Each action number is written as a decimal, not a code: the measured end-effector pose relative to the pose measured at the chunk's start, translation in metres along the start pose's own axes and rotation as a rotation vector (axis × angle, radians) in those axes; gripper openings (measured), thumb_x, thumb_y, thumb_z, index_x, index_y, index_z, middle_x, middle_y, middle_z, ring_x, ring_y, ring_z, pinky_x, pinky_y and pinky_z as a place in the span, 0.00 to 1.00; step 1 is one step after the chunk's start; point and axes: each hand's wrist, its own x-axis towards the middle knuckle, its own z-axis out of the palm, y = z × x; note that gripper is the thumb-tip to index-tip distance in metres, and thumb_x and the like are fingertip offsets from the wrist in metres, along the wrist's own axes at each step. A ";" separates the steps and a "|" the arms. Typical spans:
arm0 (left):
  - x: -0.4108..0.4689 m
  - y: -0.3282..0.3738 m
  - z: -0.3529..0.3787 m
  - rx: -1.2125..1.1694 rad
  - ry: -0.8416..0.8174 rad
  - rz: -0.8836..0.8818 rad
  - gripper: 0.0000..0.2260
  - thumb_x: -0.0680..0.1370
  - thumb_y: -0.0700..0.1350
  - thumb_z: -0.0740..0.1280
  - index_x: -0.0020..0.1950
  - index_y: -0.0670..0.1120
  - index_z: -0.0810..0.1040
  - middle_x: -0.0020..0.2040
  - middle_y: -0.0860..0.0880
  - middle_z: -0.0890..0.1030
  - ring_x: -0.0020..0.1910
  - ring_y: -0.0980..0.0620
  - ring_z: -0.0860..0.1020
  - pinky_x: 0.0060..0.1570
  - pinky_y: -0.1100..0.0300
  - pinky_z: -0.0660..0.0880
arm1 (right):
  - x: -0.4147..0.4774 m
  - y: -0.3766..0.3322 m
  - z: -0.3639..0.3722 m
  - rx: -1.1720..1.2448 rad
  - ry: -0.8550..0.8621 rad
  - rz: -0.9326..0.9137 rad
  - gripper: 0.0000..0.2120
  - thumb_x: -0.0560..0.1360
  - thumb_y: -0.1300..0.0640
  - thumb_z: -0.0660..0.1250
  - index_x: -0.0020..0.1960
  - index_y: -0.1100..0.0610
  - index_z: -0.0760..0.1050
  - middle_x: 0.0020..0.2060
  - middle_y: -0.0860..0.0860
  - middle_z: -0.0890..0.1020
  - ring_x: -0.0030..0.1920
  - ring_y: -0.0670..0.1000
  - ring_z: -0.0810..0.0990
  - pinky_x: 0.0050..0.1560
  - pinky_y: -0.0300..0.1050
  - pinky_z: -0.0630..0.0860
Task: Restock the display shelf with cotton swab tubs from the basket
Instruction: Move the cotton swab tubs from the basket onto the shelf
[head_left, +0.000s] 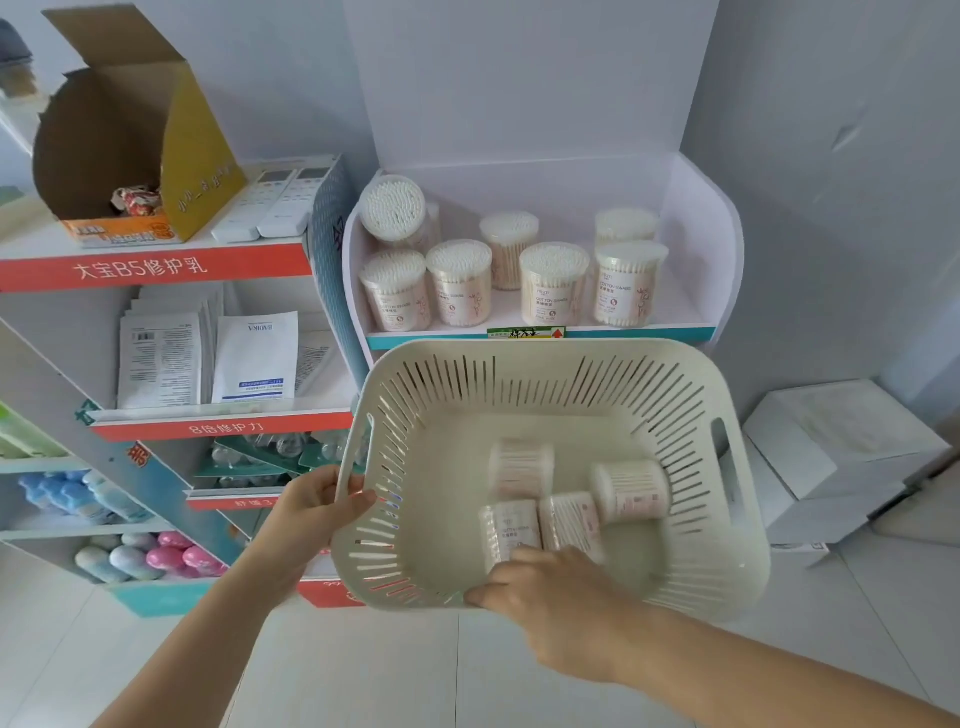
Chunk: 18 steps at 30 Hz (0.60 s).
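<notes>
At slotted plastic basket (519, 349): left hand (317, 506) clasps rim; right hand (556, 608) over cylindrical tub (511, 525), grip unclear.

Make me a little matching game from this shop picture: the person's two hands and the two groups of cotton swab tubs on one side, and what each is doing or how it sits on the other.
Column one:
1. left hand
2. right hand
3. basket tubs
4. front-row shelf tubs

Column two:
A. standing upright
B. lying on their sides
C. gripping the rim of the basket
D. reaching down inside the basket

Pairs: 1-C, 2-D, 3-B, 4-A
</notes>
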 end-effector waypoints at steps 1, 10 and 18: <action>0.001 -0.001 0.000 0.001 0.018 0.001 0.05 0.74 0.36 0.70 0.49 0.38 0.79 0.41 0.40 0.83 0.38 0.43 0.79 0.45 0.46 0.76 | 0.003 0.002 -0.001 0.000 0.006 0.010 0.29 0.72 0.68 0.57 0.70 0.50 0.66 0.60 0.50 0.75 0.62 0.56 0.69 0.46 0.50 0.67; 0.019 0.019 0.000 0.125 0.061 0.012 0.07 0.76 0.46 0.68 0.49 0.44 0.78 0.42 0.45 0.83 0.35 0.48 0.81 0.39 0.53 0.79 | 0.014 0.013 -0.001 0.015 -0.010 0.010 0.30 0.71 0.68 0.57 0.69 0.47 0.67 0.58 0.47 0.79 0.59 0.54 0.71 0.43 0.46 0.62; 0.004 0.024 0.010 0.892 0.180 0.437 0.36 0.72 0.67 0.59 0.75 0.51 0.58 0.77 0.52 0.56 0.75 0.48 0.58 0.71 0.49 0.56 | 0.016 0.017 -0.011 0.002 -0.017 0.008 0.28 0.70 0.67 0.58 0.65 0.45 0.70 0.53 0.48 0.81 0.54 0.54 0.73 0.43 0.46 0.65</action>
